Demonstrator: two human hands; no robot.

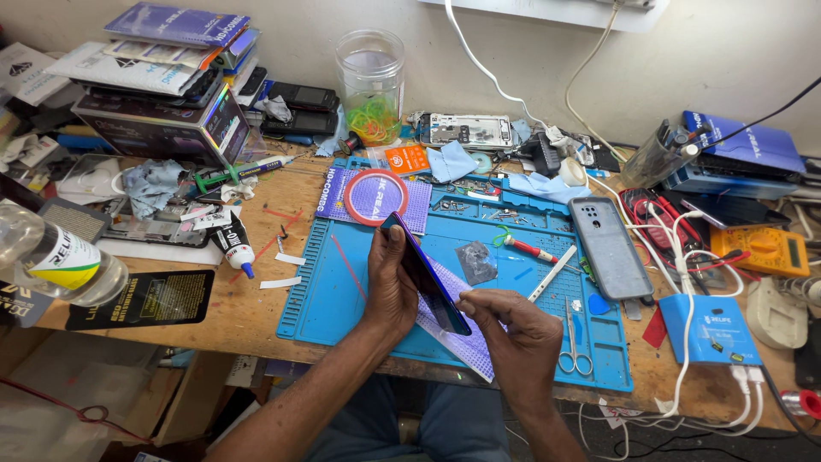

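Tilting edge-up over the near middle of the blue work mat (342, 291), a dark smartphone (425, 274) is gripped by both hands. The left hand (389, 287) wraps around its left long side, fingers curled behind and thumb along the edge. The right hand (513, 334) pinches the phone's near end between thumb and fingertips. Under the phone a purple sheet (466, 346) lies on the mat, reaching past the mat's near edge. Just right of the hands rest small scissors (575, 351), white tweezers (552, 274) and a red-handled screwdriver (528, 249). A grey phone back cover (610, 248) lies further right, camera holes at its far end. On the far side of the mat sits a red tape ring (375, 197) on a purple packet. Beyond it stands a clear jar (370, 85) with coloured rubber bands. Far right are a yellow multimeter (761, 250) and a blue box (710, 329). At far left lies a plastic bottle (56, 261).
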